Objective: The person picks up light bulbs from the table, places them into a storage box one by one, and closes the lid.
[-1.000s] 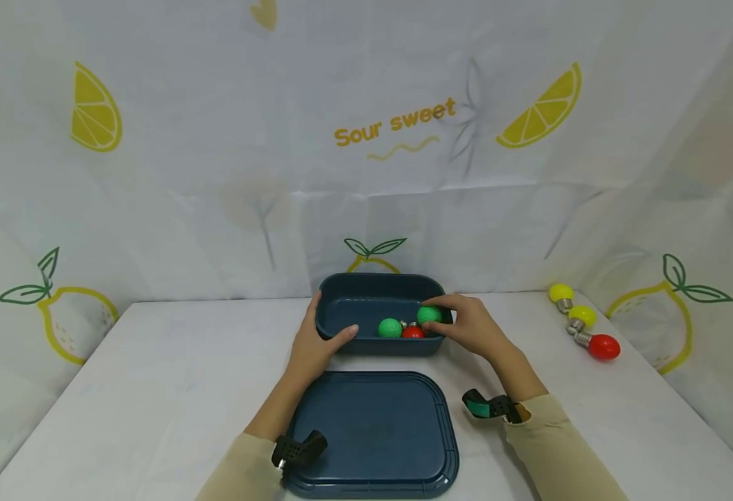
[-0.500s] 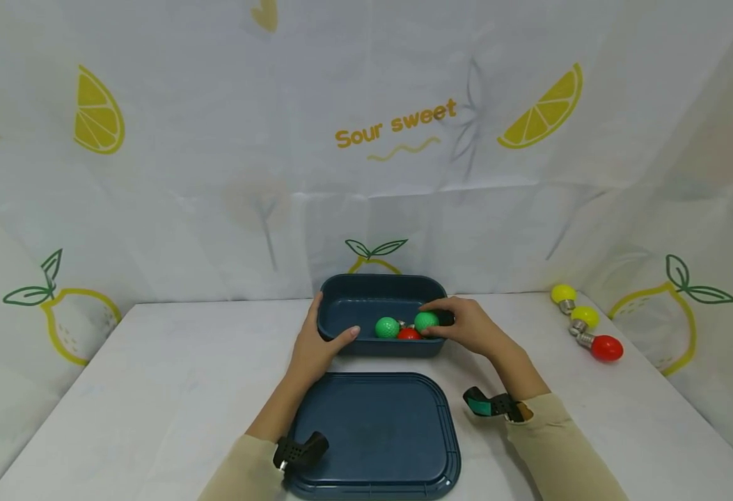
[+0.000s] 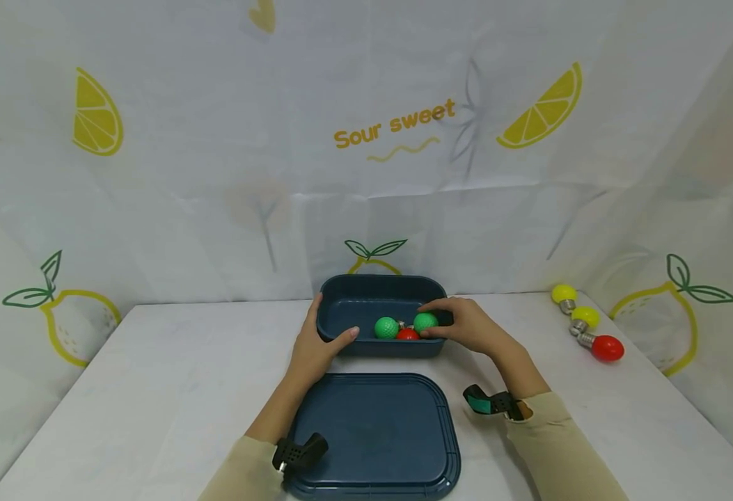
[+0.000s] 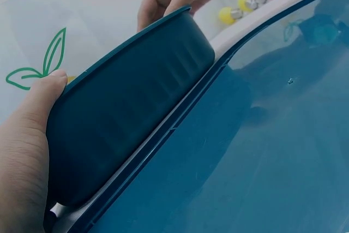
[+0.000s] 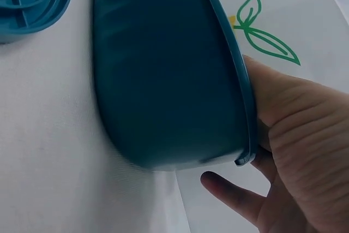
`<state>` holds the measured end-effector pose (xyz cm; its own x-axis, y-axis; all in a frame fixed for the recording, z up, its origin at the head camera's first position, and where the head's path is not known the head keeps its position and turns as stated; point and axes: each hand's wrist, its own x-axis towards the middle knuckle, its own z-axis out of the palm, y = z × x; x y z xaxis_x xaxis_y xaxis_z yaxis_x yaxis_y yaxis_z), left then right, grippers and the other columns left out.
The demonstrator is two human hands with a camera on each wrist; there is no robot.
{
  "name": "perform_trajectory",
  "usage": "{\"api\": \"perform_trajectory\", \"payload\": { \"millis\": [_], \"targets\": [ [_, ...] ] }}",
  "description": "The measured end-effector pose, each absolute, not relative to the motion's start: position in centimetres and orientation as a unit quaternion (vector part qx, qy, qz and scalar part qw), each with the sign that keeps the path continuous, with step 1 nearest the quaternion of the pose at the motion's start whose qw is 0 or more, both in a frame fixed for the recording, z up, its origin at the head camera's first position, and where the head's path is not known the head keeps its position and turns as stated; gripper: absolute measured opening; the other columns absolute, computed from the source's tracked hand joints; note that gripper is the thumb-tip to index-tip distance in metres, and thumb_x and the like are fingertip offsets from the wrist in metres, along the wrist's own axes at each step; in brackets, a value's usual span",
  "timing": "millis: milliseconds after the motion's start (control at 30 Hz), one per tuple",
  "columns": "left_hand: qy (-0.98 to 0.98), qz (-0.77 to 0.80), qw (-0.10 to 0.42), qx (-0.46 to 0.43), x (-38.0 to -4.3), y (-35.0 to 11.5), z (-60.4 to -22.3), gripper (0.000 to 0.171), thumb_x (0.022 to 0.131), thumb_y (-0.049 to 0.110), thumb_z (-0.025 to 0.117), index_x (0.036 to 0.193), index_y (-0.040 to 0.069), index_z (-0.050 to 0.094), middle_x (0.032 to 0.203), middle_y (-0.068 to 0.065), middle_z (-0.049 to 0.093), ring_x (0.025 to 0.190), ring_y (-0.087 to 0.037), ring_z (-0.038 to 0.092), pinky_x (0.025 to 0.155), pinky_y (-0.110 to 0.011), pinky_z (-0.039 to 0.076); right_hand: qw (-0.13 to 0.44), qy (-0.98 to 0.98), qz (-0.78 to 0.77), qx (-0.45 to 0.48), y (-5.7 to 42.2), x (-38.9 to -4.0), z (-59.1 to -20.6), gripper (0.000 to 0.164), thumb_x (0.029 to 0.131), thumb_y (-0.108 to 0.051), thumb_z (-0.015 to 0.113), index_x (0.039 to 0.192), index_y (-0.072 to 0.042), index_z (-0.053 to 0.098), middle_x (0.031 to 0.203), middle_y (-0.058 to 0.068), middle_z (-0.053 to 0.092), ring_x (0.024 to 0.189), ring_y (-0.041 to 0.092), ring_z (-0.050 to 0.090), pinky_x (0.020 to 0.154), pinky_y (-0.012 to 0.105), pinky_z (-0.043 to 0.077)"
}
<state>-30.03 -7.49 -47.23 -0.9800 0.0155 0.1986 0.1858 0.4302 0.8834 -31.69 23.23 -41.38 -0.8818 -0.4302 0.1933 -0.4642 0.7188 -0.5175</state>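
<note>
A dark blue box (image 3: 379, 348) stands near the table's back edge. My left hand (image 3: 311, 351) grips its left front corner, the thumb over the front rim and the fingers along the left side. At the other end, my right hand (image 3: 471, 325) reaches over the right rim and holds a green dimpled ball (image 3: 425, 321) between thumb and fingers. Inside, a second green ball (image 3: 385, 328) lies to the left, with a red light bulb (image 3: 407, 334) between the two. In both wrist views the box wall hides the contents.
In front of the box lies a flat dark blue lid (image 3: 375, 431). Two yellow light bulbs (image 3: 564, 293) and another red bulb (image 3: 607, 348) rest at the table's right edge. White printed cloth (image 3: 216, 209) hangs directly behind the box.
My right hand has brought its green ball slightly lower and leftward in the box. The other ball and the red bulb have shifted a little left. My left hand keeps its grip.
</note>
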Motion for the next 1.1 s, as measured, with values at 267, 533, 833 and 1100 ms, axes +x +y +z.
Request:
{"api": "perform_trajectory", "payload": {
  "millis": [267, 533, 833, 1100],
  "targets": [
    [-0.839, -0.535, 0.08, -0.063, -30.0, -7.7, -47.3, 0.103, 0.084, 0.054, 0.075, 0.164, 0.027, 0.016, 0.169, -0.009, 0.025, 0.154, -0.038, 0.028, 0.118, -0.066, 0.029, 0.042, -0.923, 0.283, 0.258, 23.0, -31.2, -41.0, 0.045, 0.089, -0.027, 0.078, 0.129, -0.008, 0.069, 0.129, 0.011, 0.07, 0.123, 0.034, 0.063, 0.103, 0.055, 0.051],
    [-0.837, -0.538, 0.077, -0.065, -29.9, -7.7, -47.2, 0.103, 0.084, 0.054, 0.076, 0.164, 0.027, 0.015, 0.169, -0.009, 0.024, 0.154, -0.037, 0.027, 0.119, -0.066, 0.029, 0.121, -0.917, 0.276, 0.262, 23.9, -30.1, -39.4, 0.045, 0.091, -0.028, 0.076, 0.131, -0.009, 0.067, 0.135, 0.013, 0.067, 0.128, 0.037, 0.061, 0.102, 0.059, 0.05],
    [-0.836, -0.539, 0.079, -0.066, -30.0, -7.5, -47.3, 0.103, 0.084, 0.055, 0.076, 0.164, 0.028, 0.016, 0.169, -0.008, 0.025, 0.154, -0.036, 0.028, 0.119, -0.065, 0.029, 0.212, -0.919, 0.244, 0.225, 25.6, -27.7, -36.8, 0.041, 0.09, -0.023, 0.078, 0.128, -0.01, 0.068, 0.138, 0.013, 0.064, 0.13, 0.037, 0.057, 0.102, 0.061, 0.05],
    [-0.839, -0.535, 0.077, -0.062, -30.1, -7.5, -47.3, 0.103, 0.084, 0.057, 0.075, 0.163, 0.029, 0.016, 0.168, -0.008, 0.026, 0.154, -0.037, 0.029, 0.117, -0.066, 0.03, 0.259, -0.919, 0.196, 0.223, 27.9, -25.5, -36.1, 0.041, 0.084, -0.015, 0.083, 0.122, -0.007, 0.071, 0.134, 0.015, 0.065, 0.124, 0.039, 0.059, 0.091, 0.059, 0.055]
  ]
}}
